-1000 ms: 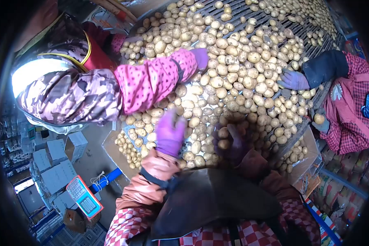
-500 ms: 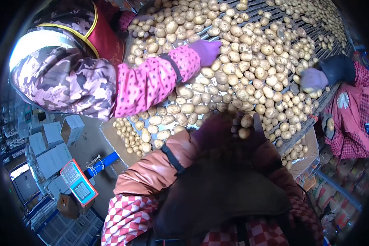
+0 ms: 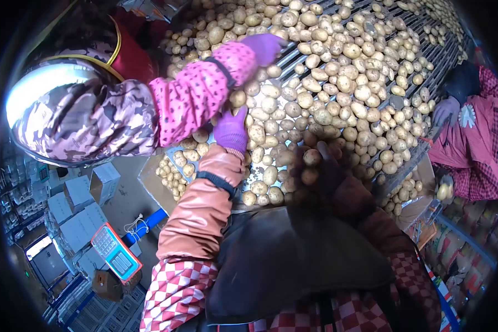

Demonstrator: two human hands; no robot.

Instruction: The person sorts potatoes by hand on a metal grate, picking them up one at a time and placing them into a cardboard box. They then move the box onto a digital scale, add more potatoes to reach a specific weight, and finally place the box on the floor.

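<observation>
My left hand (image 3: 231,130), in a purple glove, reaches forward among the potatoes (image 3: 270,105). Its thumb and a finger are spread, and a potato (image 3: 238,98) lies just beyond the fingertips, under a co-worker's sleeve. In the shadow in front of my dark apron, my right hand (image 3: 327,166) is curled around small potatoes (image 3: 311,158); its gloved fingers show only dimly.
At the left, a co-worker's purple-gloved hand (image 3: 265,48) and pink sleeve (image 3: 188,102) cross the slatted table (image 3: 293,61). Another co-worker's hand (image 3: 446,113) is at the right edge. A scale display (image 3: 116,253) and cardboard boxes (image 3: 83,221) stand at lower left.
My left hand has moved forward and left, away from my right hand. The left co-worker's hand has shifted up and left. The right co-worker's hand has drawn back off the potatoes.
</observation>
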